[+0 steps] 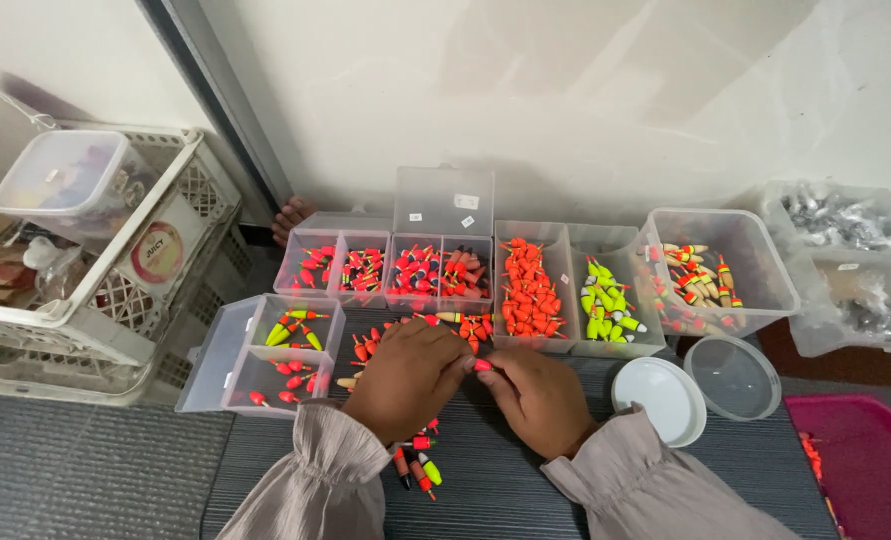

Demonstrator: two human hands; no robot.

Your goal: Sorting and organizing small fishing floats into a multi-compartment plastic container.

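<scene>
Fingers (478, 372) of both hands pinched one small orange float (483, 366) between them, over the dark mat (486, 490).

The left hand (409, 378) and right hand (541, 398) met near the middle of the scene, fingertips closed narrow on that float, with a loose scatter of floats (418, 468) lying under and near the left wrist. Far of the hands stood three clear compartment boxes (439, 262) in a row plus one clear tub (721, 268) at right; a fourth box (266, 352) sat open at left. Two round lids (666, 398) lay right of the right hand. A white crate (86, 250) stood far left.
</scene>
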